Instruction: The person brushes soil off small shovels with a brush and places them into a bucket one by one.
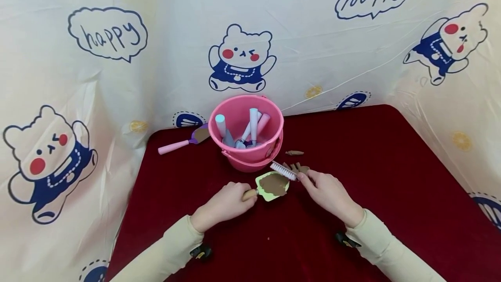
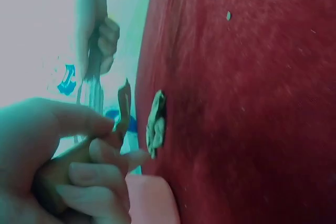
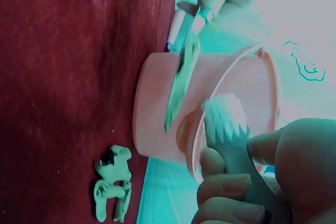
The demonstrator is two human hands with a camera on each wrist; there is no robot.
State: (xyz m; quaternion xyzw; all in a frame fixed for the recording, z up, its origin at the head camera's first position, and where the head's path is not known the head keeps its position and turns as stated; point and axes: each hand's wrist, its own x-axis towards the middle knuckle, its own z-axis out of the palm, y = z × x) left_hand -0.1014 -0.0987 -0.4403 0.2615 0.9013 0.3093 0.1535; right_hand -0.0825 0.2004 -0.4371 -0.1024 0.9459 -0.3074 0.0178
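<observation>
Scoop (image 1: 269, 196), topside from head, edgewise from right wrist

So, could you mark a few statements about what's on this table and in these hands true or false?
1. The left hand grips a green scoop by its tan handle. True.
2. The right hand holds a rake. False: the right hand holds a white-bristled brush.
3. Brown clay-like material lies on the scoop. True.
4. The pink bucket is empty. False: several handled tools are in the bucket.
</observation>
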